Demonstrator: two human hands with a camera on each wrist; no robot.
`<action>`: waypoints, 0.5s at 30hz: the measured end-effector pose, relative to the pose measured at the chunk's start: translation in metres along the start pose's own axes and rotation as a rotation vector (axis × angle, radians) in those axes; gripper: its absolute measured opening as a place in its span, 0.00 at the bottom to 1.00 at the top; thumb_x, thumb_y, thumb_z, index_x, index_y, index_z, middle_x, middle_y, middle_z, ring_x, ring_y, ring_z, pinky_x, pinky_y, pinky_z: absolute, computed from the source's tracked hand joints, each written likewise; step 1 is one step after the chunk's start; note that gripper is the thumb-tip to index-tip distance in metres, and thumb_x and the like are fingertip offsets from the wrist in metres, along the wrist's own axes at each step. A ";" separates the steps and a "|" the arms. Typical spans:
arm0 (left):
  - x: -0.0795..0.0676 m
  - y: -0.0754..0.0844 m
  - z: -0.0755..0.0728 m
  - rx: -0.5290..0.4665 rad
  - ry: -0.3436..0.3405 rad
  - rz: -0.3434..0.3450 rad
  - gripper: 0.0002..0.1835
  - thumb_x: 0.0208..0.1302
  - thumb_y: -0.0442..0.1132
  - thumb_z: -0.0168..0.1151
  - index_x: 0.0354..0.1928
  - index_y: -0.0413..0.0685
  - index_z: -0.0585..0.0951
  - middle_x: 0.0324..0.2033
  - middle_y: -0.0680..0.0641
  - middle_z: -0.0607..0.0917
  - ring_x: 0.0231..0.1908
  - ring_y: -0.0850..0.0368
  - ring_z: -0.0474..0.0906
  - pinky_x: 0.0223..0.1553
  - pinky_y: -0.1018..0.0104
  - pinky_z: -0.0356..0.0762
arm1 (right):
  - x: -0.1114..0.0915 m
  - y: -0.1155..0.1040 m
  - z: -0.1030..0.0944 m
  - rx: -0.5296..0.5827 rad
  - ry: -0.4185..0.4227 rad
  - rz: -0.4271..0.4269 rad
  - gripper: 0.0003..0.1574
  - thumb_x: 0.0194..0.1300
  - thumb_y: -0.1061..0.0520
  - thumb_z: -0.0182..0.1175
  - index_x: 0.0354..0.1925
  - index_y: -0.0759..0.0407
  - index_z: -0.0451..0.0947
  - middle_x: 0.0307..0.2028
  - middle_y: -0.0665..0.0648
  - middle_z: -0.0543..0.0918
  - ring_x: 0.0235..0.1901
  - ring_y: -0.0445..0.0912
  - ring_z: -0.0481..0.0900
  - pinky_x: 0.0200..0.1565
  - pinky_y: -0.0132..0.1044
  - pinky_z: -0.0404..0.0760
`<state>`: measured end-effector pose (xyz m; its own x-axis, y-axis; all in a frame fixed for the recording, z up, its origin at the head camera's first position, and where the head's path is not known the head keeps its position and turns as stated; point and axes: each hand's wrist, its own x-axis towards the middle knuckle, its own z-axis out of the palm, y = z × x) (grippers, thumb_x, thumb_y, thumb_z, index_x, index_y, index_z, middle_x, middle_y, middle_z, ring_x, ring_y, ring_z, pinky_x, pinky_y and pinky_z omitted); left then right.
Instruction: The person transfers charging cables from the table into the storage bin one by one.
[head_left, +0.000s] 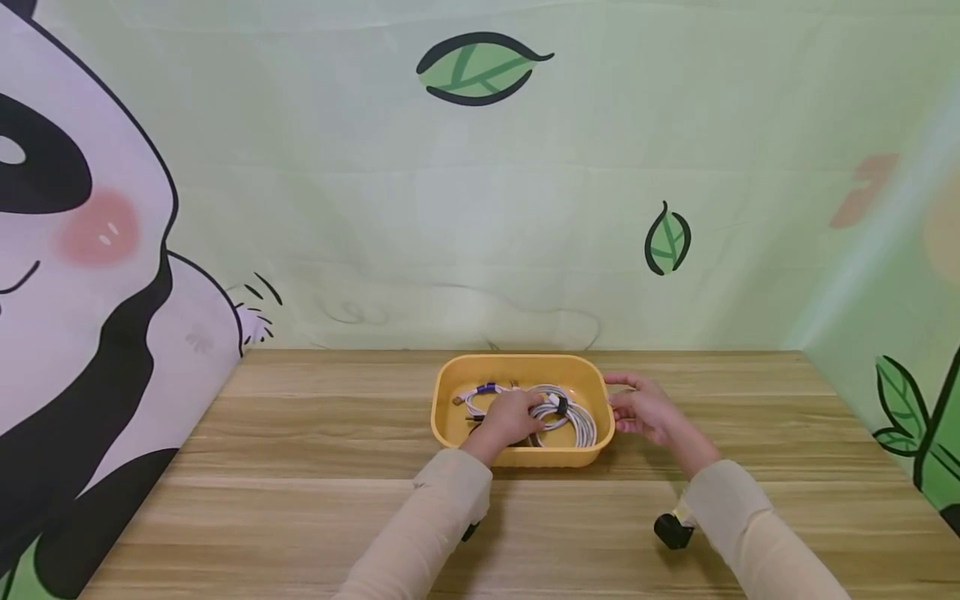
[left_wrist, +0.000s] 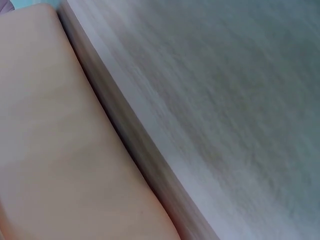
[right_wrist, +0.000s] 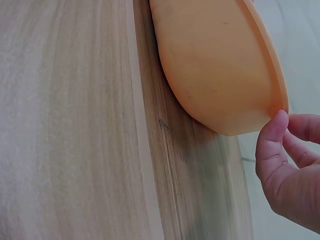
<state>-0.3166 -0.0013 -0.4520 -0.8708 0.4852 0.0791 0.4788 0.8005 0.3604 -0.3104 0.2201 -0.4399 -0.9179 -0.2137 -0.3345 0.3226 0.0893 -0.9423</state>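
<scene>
A yellow plastic basket [head_left: 525, 360] rests on the wooden table, with cables lying inside. My left hand [head_left: 510, 417] reaches into it, and its fingertips meet the left side of a coiled white cable [head_left: 583, 423] bound with a black strap. The back of the hand hides whether the fingers grip the coil. Farther left lies another white cable with a blue band [head_left: 487, 388], partly covered by the hand. At the basket's right end, my right hand [head_left: 643, 408] touches the rim from outside; the right wrist view shows its thumb [right_wrist: 275, 130] against the rim's corner.
The wooden table [head_left: 322, 417] runs back to a pale green printed backdrop [head_left: 337, 167] with leaves and a panda. Under the right sleeve shows a black wrist device [head_left: 672, 531]. The left wrist view holds mostly a beige sleeve [left_wrist: 65, 130] and blurred table.
</scene>
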 end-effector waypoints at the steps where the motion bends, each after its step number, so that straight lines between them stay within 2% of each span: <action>1: 0.000 0.000 0.000 0.011 -0.002 0.005 0.11 0.48 0.41 0.65 0.23 0.44 0.73 0.14 0.54 0.63 0.22 0.57 0.65 0.23 0.69 0.58 | 0.000 0.000 0.000 0.003 0.002 0.002 0.32 0.60 0.66 0.46 0.62 0.65 0.51 0.17 0.49 0.72 0.18 0.38 0.71 0.21 0.27 0.74; 5: -0.001 0.001 0.000 0.053 -0.033 -0.004 0.09 0.50 0.43 0.64 0.29 0.47 0.76 0.17 0.53 0.70 0.26 0.56 0.71 0.26 0.68 0.62 | -0.001 -0.001 0.000 0.005 -0.002 0.001 0.32 0.60 0.66 0.46 0.62 0.66 0.51 0.18 0.49 0.73 0.18 0.38 0.71 0.21 0.27 0.74; 10: -0.002 0.003 -0.003 0.082 -0.075 -0.036 0.14 0.52 0.45 0.62 0.42 0.51 0.79 0.30 0.50 0.82 0.37 0.53 0.77 0.34 0.64 0.70 | -0.002 -0.001 0.000 0.007 -0.004 -0.003 0.32 0.61 0.66 0.46 0.62 0.66 0.51 0.17 0.49 0.73 0.18 0.38 0.71 0.21 0.27 0.74; 15: -0.002 0.004 -0.004 0.066 -0.111 -0.074 0.21 0.55 0.46 0.59 0.52 0.53 0.76 0.44 0.49 0.81 0.47 0.50 0.75 0.45 0.61 0.72 | -0.004 -0.002 0.000 0.005 -0.006 -0.010 0.32 0.61 0.66 0.46 0.62 0.66 0.50 0.18 0.49 0.73 0.18 0.38 0.71 0.21 0.27 0.74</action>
<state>-0.3134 -0.0006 -0.4469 -0.8880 0.4570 -0.0503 0.4232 0.8553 0.2989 -0.3072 0.2205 -0.4369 -0.9196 -0.2205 -0.3252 0.3146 0.0824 -0.9456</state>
